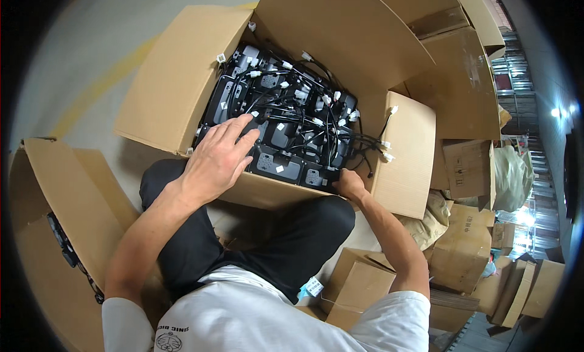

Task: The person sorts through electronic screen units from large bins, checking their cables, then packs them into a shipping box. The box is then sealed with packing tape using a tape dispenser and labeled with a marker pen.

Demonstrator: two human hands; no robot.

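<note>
An open cardboard box (pixel 274 191) in front of me holds several black plastic units (pixel 277 163) packed side by side. Black cables with white plugs (pixel 301 95) lie tangled across their tops. My left hand (pixel 222 151) hovers over the near left part of the box with its fingers spread, holding nothing. At the near right corner my right hand (pixel 350 185) is closed at the edge of a black plastic unit (pixel 319 177), its thumb side touching it. The tips of its other fingers are hidden.
Raised flaps (pixel 176 78) surround the box; plugs hang over its right flap (pixel 404 154). Another open carton (pixel 79 188) at left holds a black unit (pixel 62 239). Stacked cartons (pixel 462 245) and a pale sack (pixel 512 179) stand at right. A small carton (pixel 359 285) sits beside my leg.
</note>
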